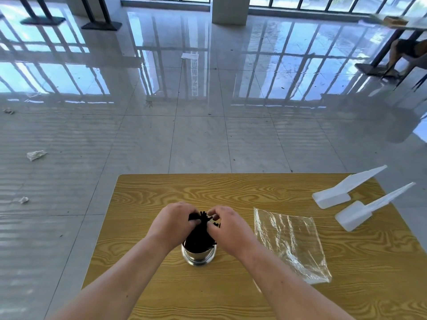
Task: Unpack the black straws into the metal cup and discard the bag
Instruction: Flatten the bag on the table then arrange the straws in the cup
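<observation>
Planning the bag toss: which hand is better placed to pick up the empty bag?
Probably the right hand: the clear bag lies flat just to its right, while the left hand sits beyond the metal cup.

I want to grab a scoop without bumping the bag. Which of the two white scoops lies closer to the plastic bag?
The nearer white scoop, with its bowl just right of the plastic bag. The other scoop lies farther back on the table.

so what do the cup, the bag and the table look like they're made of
Cup: polished metal, probably stainless steel, given its mirror-like silver wall.
Bag: thin clear plastic film; the wood grain shows through it, with shiny creases.
Table: yellow wood grain, smooth; possibly a printed laminate rather than solid wood.
</observation>
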Motion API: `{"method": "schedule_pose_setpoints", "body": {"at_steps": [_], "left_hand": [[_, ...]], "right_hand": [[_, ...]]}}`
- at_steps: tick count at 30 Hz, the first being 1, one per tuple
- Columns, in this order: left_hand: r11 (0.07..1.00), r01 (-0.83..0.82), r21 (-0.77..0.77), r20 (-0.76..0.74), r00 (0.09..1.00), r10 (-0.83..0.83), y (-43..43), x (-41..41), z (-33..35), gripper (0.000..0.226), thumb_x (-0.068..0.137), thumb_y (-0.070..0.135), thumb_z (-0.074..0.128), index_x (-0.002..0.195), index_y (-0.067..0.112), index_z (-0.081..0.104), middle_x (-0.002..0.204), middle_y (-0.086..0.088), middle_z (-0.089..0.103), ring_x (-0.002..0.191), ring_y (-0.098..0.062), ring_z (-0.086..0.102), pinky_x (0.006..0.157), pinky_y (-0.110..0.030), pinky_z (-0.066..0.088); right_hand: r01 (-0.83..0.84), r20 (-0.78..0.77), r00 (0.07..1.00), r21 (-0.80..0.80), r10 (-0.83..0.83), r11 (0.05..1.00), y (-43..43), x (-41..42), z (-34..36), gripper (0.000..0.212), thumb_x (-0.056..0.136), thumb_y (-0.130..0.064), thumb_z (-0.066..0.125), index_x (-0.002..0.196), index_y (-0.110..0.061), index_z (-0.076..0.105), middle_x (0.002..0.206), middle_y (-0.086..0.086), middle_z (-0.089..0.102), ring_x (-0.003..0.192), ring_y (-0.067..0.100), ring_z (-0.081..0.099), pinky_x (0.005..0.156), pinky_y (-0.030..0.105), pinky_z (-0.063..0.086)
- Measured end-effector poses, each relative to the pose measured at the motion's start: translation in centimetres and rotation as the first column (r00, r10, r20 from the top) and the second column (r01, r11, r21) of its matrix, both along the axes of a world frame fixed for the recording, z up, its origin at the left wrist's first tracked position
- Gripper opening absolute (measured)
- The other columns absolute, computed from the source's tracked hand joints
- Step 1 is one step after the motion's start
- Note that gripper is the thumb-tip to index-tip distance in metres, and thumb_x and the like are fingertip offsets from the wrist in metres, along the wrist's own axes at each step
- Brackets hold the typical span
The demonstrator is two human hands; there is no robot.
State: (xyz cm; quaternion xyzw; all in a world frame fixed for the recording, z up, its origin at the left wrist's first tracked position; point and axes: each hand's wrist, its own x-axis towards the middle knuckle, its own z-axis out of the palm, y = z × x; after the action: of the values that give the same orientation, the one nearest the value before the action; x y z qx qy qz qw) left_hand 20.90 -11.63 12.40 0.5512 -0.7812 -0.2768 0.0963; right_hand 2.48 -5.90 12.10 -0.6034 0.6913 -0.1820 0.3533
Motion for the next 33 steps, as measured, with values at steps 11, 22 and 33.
{"method": "schedule_pose_setpoints", "body": {"at_steps": [11,22,33], "left_hand": [[0.994,-0.040,-0.106,-0.039,0.999,0.037,-0.3,1.0,4.1,0.005,0.088,0.032,0.079,0.093,0.030,0.080,0.088,0.016,0.074,0.082,-0.003,0.066,0.068,-0.015,0.046],[0.978,-0.153,-0.144,-0.148,0.980,0.131,-0.5,2.5,9.4,0.003,0.084,0.034,0.084,0.084,0.034,0.081,0.066,0.017,0.071,0.068,-0.001,0.066,0.051,-0.014,0.044],[0.897,-0.388,-0.210,-0.381,0.878,0.290,-0.4,3.6,12.7,0.016,0.081,0.042,0.081,0.073,0.052,0.071,0.067,0.030,0.071,0.058,-0.001,0.069,0.054,-0.027,0.056]], "right_hand": [[0.041,0.059,0.998,-0.046,-0.038,0.998,-0.4,-0.1,0.4,0.023,0.096,-0.043,0.059,0.116,-0.035,0.066,0.099,-0.014,0.067,0.083,0.004,0.066,0.070,0.025,0.058],[0.119,0.085,0.990,-0.078,-0.112,0.990,-0.1,-0.3,0.9,0.008,0.100,-0.031,0.063,0.106,-0.035,0.066,0.090,-0.013,0.070,0.073,0.002,0.065,0.060,0.013,0.051],[0.226,0.377,0.908,-0.070,-0.184,0.972,1.1,-1.3,4.2,0.041,0.102,-0.040,0.059,0.086,-0.003,0.068,0.057,-0.009,0.055,0.049,0.010,0.041,0.045,0.014,0.035]]}}
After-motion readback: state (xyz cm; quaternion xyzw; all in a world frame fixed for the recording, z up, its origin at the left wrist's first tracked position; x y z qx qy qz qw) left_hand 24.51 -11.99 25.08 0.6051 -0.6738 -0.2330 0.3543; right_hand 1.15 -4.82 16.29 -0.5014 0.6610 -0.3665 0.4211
